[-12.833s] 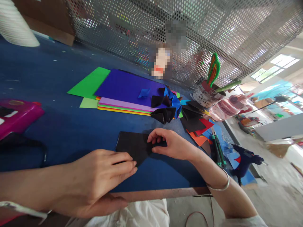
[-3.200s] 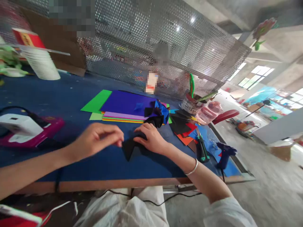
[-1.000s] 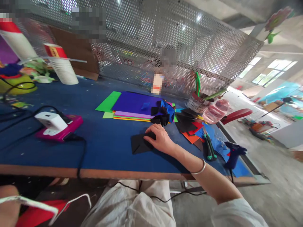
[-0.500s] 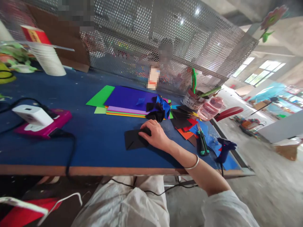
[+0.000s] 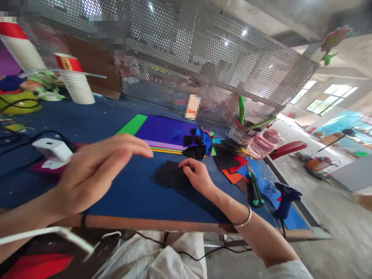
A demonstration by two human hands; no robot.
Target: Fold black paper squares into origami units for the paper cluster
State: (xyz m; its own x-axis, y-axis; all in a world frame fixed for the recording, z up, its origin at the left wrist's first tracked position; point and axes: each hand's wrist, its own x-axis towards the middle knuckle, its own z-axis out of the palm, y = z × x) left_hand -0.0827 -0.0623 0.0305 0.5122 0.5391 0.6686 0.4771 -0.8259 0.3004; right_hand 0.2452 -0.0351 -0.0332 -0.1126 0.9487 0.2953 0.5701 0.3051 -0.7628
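Note:
A dark piece of black paper point(image 5: 167, 174) lies on the blue tabletop in front of me. My right hand point(image 5: 199, 176) has thumb and fingers closed at its right edge. Slightly blurred, my left hand point(image 5: 99, 170) hovers over the table to the left of the paper, fingers stretched forward and nothing in them. Just beyond my right hand sit folded black and blue paper pieces point(image 5: 203, 141). Behind the paper is a stack of coloured sheets with a dark blue sheet point(image 5: 162, 130) on top.
To the right are loose paper scraps point(image 5: 232, 174), a green-and-black utility knife point(image 5: 255, 192), a glue gun point(image 5: 286, 199), a pink bottle point(image 5: 264, 143) and a pot point(image 5: 242, 131). At left stand a white charger point(image 5: 54, 149) and paper cups point(image 5: 77, 83). A perforated metal screen point(image 5: 168, 50) rises behind.
My left hand has come into view from the left, above the table. My right hand stays at the black paper's right side, its fingers now nearer the edge. The view has shifted slightly.

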